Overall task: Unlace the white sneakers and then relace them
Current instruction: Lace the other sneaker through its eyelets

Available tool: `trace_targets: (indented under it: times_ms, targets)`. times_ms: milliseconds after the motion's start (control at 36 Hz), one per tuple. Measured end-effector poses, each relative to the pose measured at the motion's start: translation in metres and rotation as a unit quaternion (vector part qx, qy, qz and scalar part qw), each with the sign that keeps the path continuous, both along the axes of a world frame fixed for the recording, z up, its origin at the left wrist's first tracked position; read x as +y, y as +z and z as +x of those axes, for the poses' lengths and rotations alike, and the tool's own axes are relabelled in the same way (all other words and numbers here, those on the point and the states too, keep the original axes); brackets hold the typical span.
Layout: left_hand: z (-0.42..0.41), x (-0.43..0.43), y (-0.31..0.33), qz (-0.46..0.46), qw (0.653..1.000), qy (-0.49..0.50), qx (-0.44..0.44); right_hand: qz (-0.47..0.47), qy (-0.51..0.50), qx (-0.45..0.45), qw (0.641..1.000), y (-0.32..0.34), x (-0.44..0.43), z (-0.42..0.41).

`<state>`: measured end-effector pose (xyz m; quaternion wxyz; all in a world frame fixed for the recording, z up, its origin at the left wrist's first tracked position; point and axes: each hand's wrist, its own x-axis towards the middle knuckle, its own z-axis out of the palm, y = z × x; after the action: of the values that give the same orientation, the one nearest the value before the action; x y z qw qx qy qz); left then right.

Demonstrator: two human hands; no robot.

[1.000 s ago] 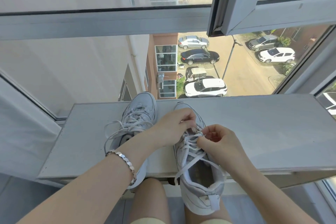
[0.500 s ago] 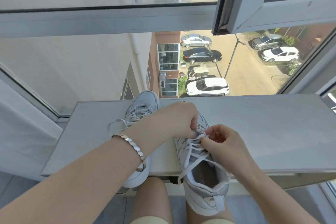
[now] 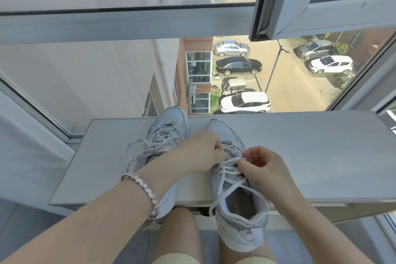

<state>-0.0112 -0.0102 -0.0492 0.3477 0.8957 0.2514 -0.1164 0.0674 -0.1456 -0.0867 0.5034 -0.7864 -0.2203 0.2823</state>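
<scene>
On the windowsill [image 3: 300, 156] the left sneaker [image 3: 169, 123] lies beside the right sneaker [image 3: 222, 133], heels overhanging the near edge

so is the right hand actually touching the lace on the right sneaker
Touching. The head view shows the right hand pinching the lace between thumb and fingertip, above the right sneaker.

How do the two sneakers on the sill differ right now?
The left hand and right hand pinch the lace of the right sneaker; the left sneaker is unheld. The left sneaker's laces loop loosely sideways; it sits farther back, while the right sneaker's heel hangs further off the sill. Both are white, toes toward the window.
</scene>
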Motion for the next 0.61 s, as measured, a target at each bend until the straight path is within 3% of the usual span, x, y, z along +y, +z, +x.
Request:
trace_targets:
  times_ms: [111,222,417,611]
  targets:
    - [-0.02,-0.007,-0.017,-0.145,0.972,0.137,-0.127,0.018,-0.003,0.007,1.0,-0.002,0.001,-0.003]
    - [-0.025,-0.015,-0.03,-0.182,0.941,0.219,-0.185,0.035,0.035,-0.012,0.999,0.003,0.001,-0.003]
    - [-0.025,-0.022,-0.03,-0.231,0.915,0.258,-0.208,-0.068,0.166,-0.123,0.976,0.022,0.007,0.013]
    - [-0.026,-0.028,-0.026,-0.175,0.938,0.232,-0.188,-0.074,0.187,-0.15,0.968,0.023,0.006,0.017]
